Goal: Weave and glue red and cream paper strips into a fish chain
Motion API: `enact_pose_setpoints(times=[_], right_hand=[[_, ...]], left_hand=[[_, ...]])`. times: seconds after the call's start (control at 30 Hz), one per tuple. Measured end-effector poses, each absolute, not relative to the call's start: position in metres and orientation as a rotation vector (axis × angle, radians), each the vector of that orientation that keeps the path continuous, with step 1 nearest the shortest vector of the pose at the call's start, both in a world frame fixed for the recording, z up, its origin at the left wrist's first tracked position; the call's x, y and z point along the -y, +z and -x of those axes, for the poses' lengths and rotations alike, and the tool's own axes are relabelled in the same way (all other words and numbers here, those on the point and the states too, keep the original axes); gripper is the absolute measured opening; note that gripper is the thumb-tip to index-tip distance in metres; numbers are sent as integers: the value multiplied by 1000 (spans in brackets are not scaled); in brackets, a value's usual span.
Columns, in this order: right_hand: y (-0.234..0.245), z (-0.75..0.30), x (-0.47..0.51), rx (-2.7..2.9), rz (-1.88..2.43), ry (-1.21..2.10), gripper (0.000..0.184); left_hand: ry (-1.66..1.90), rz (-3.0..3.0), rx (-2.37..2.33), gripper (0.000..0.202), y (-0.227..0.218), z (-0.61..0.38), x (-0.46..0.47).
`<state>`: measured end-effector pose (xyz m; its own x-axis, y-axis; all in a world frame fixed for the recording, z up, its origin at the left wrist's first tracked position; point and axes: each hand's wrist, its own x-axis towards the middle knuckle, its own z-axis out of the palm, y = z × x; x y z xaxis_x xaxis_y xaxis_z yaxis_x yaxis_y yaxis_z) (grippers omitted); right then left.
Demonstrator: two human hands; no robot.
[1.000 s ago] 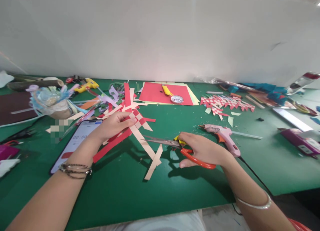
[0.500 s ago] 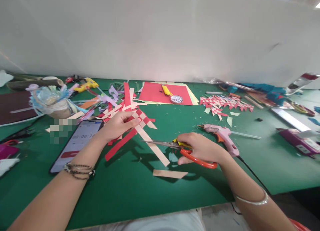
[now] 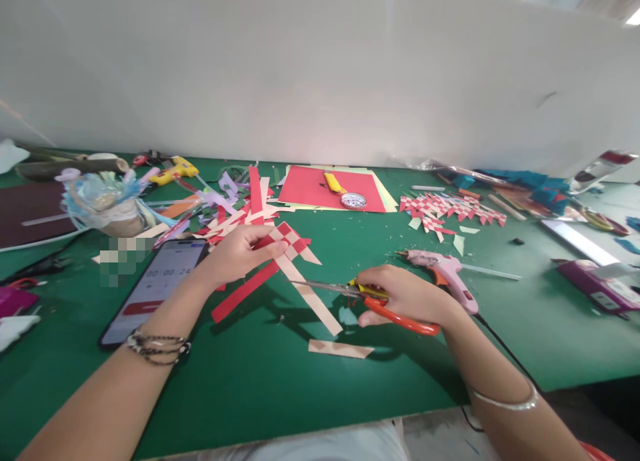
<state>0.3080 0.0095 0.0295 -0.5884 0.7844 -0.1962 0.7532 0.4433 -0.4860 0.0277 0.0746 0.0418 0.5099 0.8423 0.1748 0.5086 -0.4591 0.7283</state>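
One checkered paper weave point(image 3: 286, 241): red and cream, at the left hand's fingertips, loose ends splaying out.
Left hand point(image 3: 245, 251): pinching the weave between thumb and fingers.
Right hand point(image 3: 400, 293): grasping the scissors point(image 3: 377, 308) by their handles, blades pointing toward the left hand.
Cream strip point(image 3: 320, 306): slanting from the weave into the gap between the hands; blades reach across it, contact unclear.
Cream offcut point(image 3: 341, 349): on the green table point(image 3: 240, 401), nearer the wearer than either hand.
Phone point(image 3: 160, 284): partly under the left forearm.
Pink glue gun point(image 3: 450, 274): just beyond the right hand.
Red sheet point(image 3: 303, 186): farther off, beyond both hands.
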Motion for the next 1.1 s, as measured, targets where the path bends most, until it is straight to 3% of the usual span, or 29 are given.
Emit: enact_pose_setpoints(times=[0.83, 0.97, 1.1], right_hand=[[31, -308, -10, 2622, 1454, 822, 53], [31, -309, -11, 2606, 1448, 820, 52], [33, -309, -12, 2549, 1453, 816, 53]], left_hand=[[683, -2143, -1187, 28, 44, -29, -72], [623, -2141, -1270, 28, 53, -27, -72], [818, -2215, -1534, 28, 69, 12, -70]])
